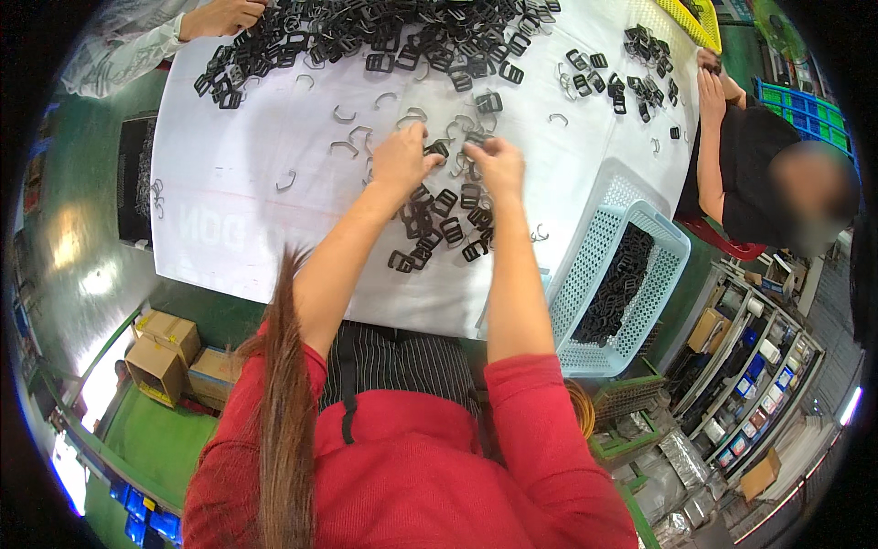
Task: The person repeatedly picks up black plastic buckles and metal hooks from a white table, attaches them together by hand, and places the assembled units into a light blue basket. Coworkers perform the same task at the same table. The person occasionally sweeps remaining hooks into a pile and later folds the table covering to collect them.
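Note:
Over the white table, my left hand (pixel 402 163) pinches a black plastic buckle (pixel 440 150) between thumb and fingers. Close by, my right hand (pixel 499 166) is closed at the fingertips on another dark buckle (pixel 475 141), slightly blurred. Just below both hands lies a loose pile of black buckles (pixel 423 229), each a small frame with slots. Thin grey curved clips (pixel 344 149) are scattered to the left of my hands and beyond them. One single buckle (pixel 488 102) rests a little farther away.
A large heap of buckles (pixel 366 32) covers the table's far side, where a co-worker's hand (pixel 222 17) rests. Right of me stands a light blue basket (pixel 672 240) holding black pieces. Another person (pixel 750 165) sits at the right edge near a smaller buckle group (pixel 647 55).

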`<act>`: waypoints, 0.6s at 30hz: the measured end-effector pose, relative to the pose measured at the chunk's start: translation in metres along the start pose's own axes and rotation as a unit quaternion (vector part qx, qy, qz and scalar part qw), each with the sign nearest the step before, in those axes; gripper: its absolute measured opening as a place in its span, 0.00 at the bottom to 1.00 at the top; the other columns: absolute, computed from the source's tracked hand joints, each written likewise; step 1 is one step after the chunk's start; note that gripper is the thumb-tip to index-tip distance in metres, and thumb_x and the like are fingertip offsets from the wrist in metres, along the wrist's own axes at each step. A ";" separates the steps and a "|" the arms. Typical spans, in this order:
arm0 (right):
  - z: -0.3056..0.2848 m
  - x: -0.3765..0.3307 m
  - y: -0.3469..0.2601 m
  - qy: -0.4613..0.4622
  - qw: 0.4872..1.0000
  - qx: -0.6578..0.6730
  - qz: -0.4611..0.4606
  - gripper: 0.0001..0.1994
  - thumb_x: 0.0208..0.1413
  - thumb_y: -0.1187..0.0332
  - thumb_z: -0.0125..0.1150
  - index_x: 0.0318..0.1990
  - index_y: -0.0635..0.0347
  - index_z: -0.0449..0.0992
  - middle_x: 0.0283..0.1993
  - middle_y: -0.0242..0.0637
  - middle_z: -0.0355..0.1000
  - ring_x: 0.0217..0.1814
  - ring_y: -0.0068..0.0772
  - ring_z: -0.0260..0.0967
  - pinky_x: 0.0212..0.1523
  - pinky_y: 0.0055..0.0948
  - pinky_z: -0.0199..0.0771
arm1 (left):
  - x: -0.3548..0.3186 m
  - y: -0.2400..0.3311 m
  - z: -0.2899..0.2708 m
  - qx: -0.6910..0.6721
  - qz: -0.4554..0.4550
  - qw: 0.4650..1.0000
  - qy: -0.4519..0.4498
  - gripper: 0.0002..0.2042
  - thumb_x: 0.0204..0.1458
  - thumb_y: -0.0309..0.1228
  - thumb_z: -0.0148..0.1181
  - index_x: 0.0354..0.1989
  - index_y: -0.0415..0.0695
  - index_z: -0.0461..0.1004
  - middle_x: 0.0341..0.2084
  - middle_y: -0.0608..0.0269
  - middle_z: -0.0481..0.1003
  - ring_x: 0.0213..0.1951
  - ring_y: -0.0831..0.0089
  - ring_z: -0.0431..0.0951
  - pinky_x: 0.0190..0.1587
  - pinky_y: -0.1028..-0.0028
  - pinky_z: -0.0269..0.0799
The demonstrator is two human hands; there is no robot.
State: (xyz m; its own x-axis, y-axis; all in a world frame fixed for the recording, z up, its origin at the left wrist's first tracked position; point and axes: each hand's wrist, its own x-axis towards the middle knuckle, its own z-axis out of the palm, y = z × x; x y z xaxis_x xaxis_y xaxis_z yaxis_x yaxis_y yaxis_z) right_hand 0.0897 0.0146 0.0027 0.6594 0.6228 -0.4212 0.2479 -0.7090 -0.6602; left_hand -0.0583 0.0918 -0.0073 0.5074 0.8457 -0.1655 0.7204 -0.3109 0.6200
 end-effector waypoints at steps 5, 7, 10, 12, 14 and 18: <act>-0.077 -0.045 0.008 -0.172 0.860 0.479 0.027 0.11 0.51 0.68 0.58 0.41 0.59 0.70 0.35 0.31 0.68 0.32 0.21 0.66 0.23 0.17 0.61 | 0.008 -0.006 -0.013 -0.062 -0.022 0.982 -0.179 0.13 0.42 0.36 0.65 0.33 0.44 0.72 0.27 0.59 0.76 0.32 0.65 0.77 0.31 0.70 0.69; -0.081 -0.047 0.008 -0.152 0.862 0.481 0.048 0.10 0.51 0.67 0.59 0.40 0.58 0.71 0.33 0.31 0.69 0.31 0.23 0.67 0.24 0.17 0.62 | 0.008 -0.025 -0.032 -0.259 -0.026 0.912 -0.316 0.12 0.45 0.35 0.63 0.34 0.43 0.71 0.30 0.61 0.76 0.33 0.69 0.77 0.30 0.74 0.70; -0.060 -0.011 0.042 -0.162 0.943 0.275 0.097 0.12 0.49 0.63 0.61 0.37 0.58 0.73 0.31 0.33 0.73 0.33 0.29 0.71 0.29 0.22 0.68 | -0.005 -0.030 -0.064 -0.520 -0.071 0.771 -0.359 0.10 0.49 0.34 0.59 0.37 0.44 0.72 0.31 0.66 0.75 0.37 0.74 0.76 0.32 0.74 0.73; -0.028 0.006 0.057 -0.021 0.989 -0.143 -0.029 0.15 0.44 0.61 0.65 0.36 0.61 0.75 0.34 0.36 0.74 0.35 0.28 0.71 0.32 0.26 0.70 | -0.012 -0.027 -0.068 -0.614 -0.099 0.709 -0.332 0.10 0.51 0.33 0.57 0.39 0.44 0.73 0.32 0.66 0.75 0.39 0.74 0.76 0.34 0.74 0.75; -0.010 -0.005 0.029 -0.011 0.976 -0.212 -0.038 0.16 0.42 0.60 0.67 0.34 0.63 0.76 0.32 0.38 0.75 0.34 0.29 0.71 0.34 0.28 0.70 | -0.018 -0.030 -0.069 -0.651 -0.114 0.691 -0.295 0.11 0.52 0.33 0.56 0.41 0.43 0.72 0.33 0.64 0.75 0.40 0.73 0.76 0.35 0.76 0.76; -0.009 0.008 0.032 -0.097 0.993 -0.057 0.017 0.15 0.37 0.59 0.70 0.29 0.60 0.78 0.31 0.45 0.76 0.36 0.42 0.73 0.40 0.35 0.71 | -0.020 -0.036 -0.039 -0.347 -0.228 0.880 -0.228 0.16 0.47 0.42 0.62 0.36 0.42 0.74 0.25 0.67 0.75 0.32 0.75 0.77 0.28 0.76 0.72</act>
State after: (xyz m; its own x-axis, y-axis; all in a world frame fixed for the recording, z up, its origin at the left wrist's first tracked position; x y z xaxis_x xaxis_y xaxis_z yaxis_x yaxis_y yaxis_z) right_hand 0.1094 -0.0066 -0.0159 0.5222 0.6416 -0.5618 0.3134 -0.7571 -0.5733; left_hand -0.1133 0.1031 0.0037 0.4919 0.5017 -0.7116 0.5158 0.4905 0.7024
